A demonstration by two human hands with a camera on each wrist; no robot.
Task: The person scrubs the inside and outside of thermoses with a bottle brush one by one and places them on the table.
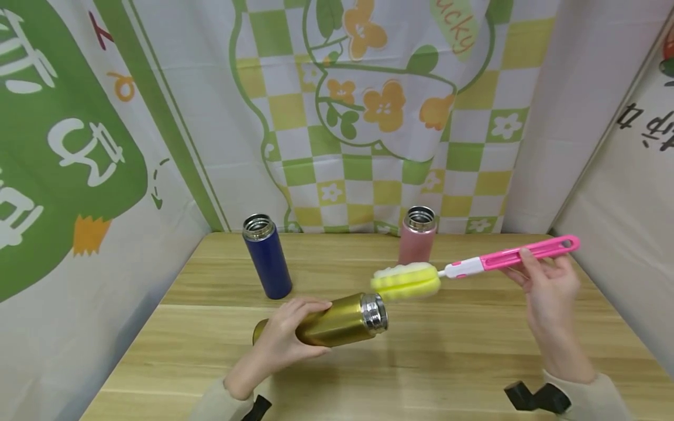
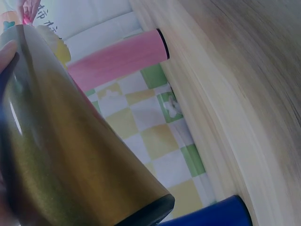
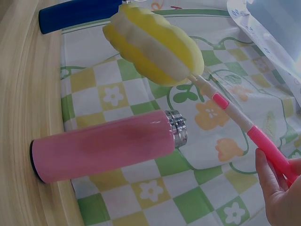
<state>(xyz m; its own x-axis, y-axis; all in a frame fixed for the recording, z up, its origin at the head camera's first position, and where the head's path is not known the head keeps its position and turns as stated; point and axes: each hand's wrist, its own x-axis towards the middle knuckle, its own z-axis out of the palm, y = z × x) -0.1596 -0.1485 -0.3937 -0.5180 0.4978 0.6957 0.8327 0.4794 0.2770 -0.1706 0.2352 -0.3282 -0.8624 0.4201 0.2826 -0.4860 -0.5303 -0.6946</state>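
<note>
My left hand (image 1: 286, 333) grips a gold thermos bottle (image 1: 337, 321) round its body and holds it tilted, with its open steel mouth toward the right. In the left wrist view the gold bottle (image 2: 80, 141) fills much of the picture, its dark base nearest. A bottle brush (image 1: 474, 266) is pinched by its pink handle in my right hand (image 1: 550, 286). Its yellow and white sponge head (image 1: 405, 280) hangs just above and beside the gold bottle's mouth; whether they touch I cannot tell. The right wrist view shows the sponge (image 3: 153, 44) and the pink handle (image 3: 273, 153) clearly.
A blue bottle (image 1: 267, 257) without a lid stands upright at the back left of the wooden table (image 1: 447, 374). Behind the brush is a lidless pink bottle (image 1: 417, 237), also upright. Printed cloth (image 1: 347, 175) hangs along the table's back edge, with more at both sides.
</note>
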